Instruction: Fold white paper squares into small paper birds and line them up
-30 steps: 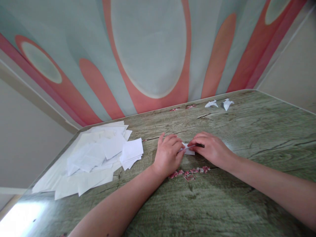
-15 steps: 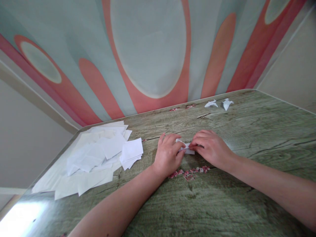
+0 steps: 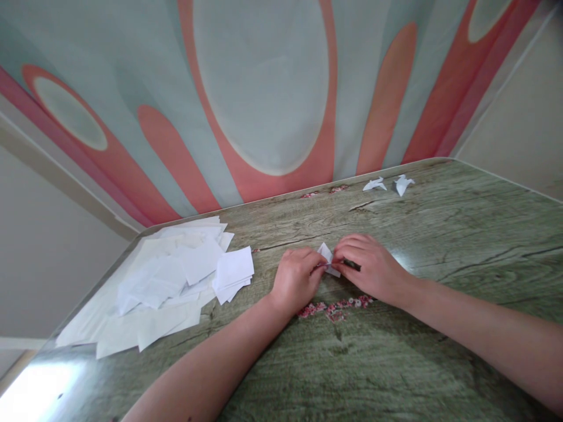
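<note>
A small folded piece of white paper [image 3: 324, 251] is held between my two hands just above the wood-grain table [image 3: 396, 363]. My left hand [image 3: 297, 275] pinches its left side between thumb and fingers. From the right, my right hand [image 3: 369, 265] grips it with thumb and forefinger close to the left fingertips. One pointed flap rises away from me and another part shows below the fingers; the rest is hidden. At the back right lie two folded white paper birds [image 3: 375, 184], [image 3: 403, 184].
To the left spreads a loose heap of white paper sheets [image 3: 171, 275]. A small stack of square papers [image 3: 234, 268] lies at its right edge, near my left hand. A patterned wall covering [image 3: 264, 88] rises behind the table's far edge.
The folded paper has turned, so a pointed flap now shows at the top. My left fingers have closed in on it, and my right hand has shifted slightly left.
</note>
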Demonstrator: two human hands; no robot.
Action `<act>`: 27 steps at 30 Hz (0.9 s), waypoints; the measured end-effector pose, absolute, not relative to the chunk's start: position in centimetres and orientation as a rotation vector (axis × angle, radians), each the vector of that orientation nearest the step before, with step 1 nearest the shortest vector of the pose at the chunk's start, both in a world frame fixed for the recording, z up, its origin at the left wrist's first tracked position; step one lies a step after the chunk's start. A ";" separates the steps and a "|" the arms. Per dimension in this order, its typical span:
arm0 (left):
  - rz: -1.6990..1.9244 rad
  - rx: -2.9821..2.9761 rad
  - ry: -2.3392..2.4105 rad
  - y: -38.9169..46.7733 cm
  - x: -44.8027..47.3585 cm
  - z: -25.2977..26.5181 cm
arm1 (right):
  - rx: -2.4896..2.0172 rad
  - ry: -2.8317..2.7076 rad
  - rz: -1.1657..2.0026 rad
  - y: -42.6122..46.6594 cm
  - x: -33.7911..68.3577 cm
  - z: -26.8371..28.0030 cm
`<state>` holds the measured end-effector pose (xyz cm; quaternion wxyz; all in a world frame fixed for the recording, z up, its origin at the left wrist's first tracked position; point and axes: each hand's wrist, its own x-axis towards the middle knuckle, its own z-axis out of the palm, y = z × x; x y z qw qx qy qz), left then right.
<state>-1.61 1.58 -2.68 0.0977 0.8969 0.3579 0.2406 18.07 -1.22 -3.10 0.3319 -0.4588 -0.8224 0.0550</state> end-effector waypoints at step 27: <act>0.830 2.050 1.212 2.7 -1.6 -2.1 | -1.242 -1.907 0.599 -0.9 18.4 -3.1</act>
